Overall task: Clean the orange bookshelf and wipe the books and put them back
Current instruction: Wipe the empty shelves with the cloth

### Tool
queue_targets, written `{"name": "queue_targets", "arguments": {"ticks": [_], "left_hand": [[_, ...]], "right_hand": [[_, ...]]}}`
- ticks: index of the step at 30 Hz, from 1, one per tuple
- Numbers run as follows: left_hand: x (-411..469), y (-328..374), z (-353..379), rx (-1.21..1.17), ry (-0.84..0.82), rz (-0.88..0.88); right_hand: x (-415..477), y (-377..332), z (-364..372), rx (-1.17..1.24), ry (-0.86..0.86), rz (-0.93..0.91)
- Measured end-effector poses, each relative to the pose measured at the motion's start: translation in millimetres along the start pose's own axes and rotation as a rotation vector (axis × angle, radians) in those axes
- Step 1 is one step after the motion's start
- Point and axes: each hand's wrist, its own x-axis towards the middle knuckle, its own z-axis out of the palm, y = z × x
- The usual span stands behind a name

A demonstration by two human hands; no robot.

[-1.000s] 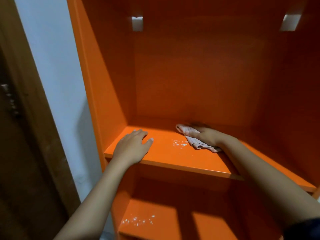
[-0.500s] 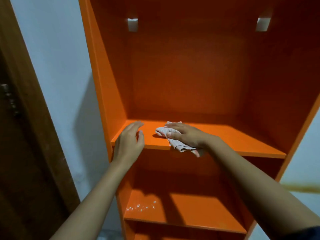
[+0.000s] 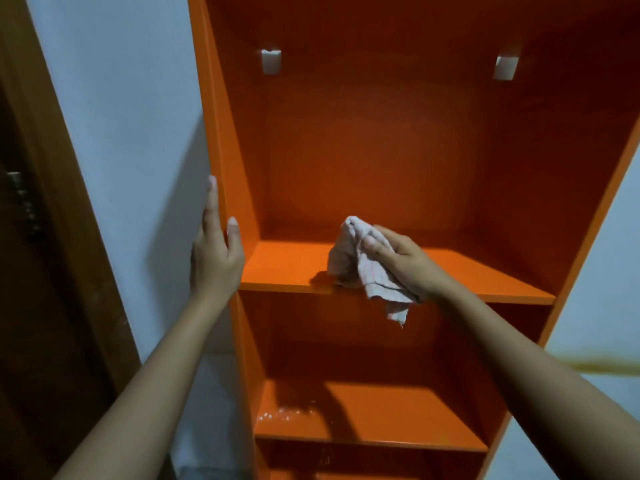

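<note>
Orange bookshelf (image 3: pixel 363 161) is standing against the wall (image 3: pixel 121 133), no books showing. Right hand (image 3: pixel 405 268) is gripping a bunched cloth (image 3: pixel 356 268) at the middle shelf's (image 3: pixel 287 268) front edge; left hand (image 3: pixel 214 258), fingers straight, is bracing the side panel (image 3: pixel 239 168). Flattening the cloth should be helping; white specks (image 3: pixel 287 414) are waiting below.

A pale wall (image 3: pixel 114 133) stands beside a dark wooden door (image 3: pixel 31 323).

We see the glossy orange bookshelf (image 3: pixel 363 161) standing upright, with white specks (image 3: pixel 287 412) at the left front of its lower shelf (image 3: pixel 398 410). A pale, faintly checked cloth (image 3: pixel 360 268) sits bunched at the upper shelf's (image 3: pixel 485 275) front edge, one corner hanging over, gripped by our right hand (image 3: pixel 405 261).
</note>
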Motion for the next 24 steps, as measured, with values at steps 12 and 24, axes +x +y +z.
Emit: {"name": "queue_targets", "arguments": {"ticks": [12,24], "left_hand": [[-6.4,-24.4,0.6,0.079,-0.087,0.005],[-2.9,-13.4,-5.1,0.118,-0.156,-0.062]], "right_hand": [[93.3,66.9,24.6,-0.215,-0.151,0.044],[144.1,51.1,84.7,-0.245,-0.38,-0.188]]}}
